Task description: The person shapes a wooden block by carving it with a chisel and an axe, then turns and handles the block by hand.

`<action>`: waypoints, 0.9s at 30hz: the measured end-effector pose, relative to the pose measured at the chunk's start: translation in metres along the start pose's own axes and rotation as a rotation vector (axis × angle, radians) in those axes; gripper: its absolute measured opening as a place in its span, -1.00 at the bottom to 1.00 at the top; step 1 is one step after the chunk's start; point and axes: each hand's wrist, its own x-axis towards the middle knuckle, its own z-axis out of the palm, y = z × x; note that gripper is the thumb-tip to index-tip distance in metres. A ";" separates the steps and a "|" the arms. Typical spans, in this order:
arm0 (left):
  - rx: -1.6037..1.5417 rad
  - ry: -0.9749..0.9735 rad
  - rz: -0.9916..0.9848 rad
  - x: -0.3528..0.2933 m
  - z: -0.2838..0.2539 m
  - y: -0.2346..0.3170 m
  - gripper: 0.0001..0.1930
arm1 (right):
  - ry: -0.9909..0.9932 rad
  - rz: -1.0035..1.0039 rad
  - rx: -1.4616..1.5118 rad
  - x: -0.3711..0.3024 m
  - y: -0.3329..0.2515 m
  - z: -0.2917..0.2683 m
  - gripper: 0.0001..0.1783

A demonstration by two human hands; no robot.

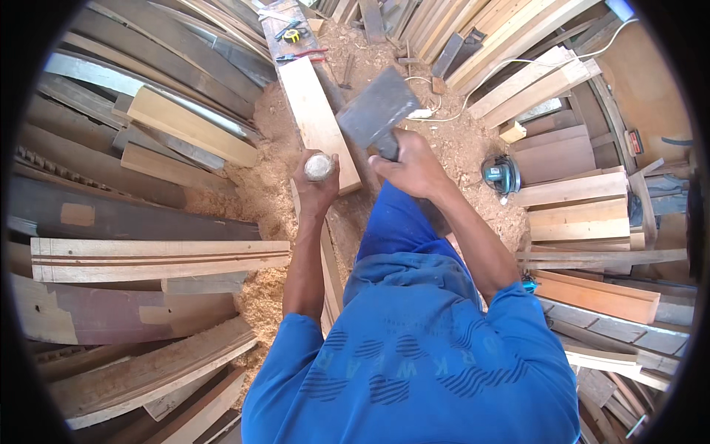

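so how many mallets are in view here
1. The dark, block-headed mallet is in the right hand, its head partly overlapping the pale timber in this view. Others could be hidden among the surrounding boards.

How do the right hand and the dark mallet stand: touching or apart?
Touching. The head view shows the right hand closed around the handle of the dark mallet.

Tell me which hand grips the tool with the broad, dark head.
The right hand, gripping a mallet; the left hand instead holds a tool with a whitish, round end.
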 end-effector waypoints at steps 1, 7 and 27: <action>-0.010 0.029 0.045 0.002 0.001 0.003 -0.79 | 0.001 -0.001 0.001 -0.001 0.008 0.001 -0.66; -0.069 0.101 0.013 0.020 0.018 0.040 -0.80 | 0.143 0.069 0.375 -0.026 0.004 -0.006 -0.87; -0.067 0.022 -0.042 0.032 0.040 0.017 -0.80 | 0.248 -0.031 0.506 -0.020 -0.022 -0.033 -0.88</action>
